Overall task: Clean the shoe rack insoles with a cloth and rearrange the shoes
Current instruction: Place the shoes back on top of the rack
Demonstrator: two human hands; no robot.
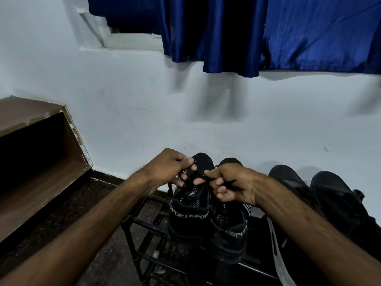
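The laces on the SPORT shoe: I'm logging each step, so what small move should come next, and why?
Probably pull the two lace ends apart to draw the lacing snug. The left hand and right hand each pinch the black laces above the SPORT shoe, which already sits on the rack beside its mate.

Two black sneakers (188, 215) lettered SPORT are sitting side by side, heels nearest, on the top tier of the black metal shoe rack (144, 223). A black lace (199, 176) is being held up over the left one. Another dark pair (292, 183) is resting just to the right.
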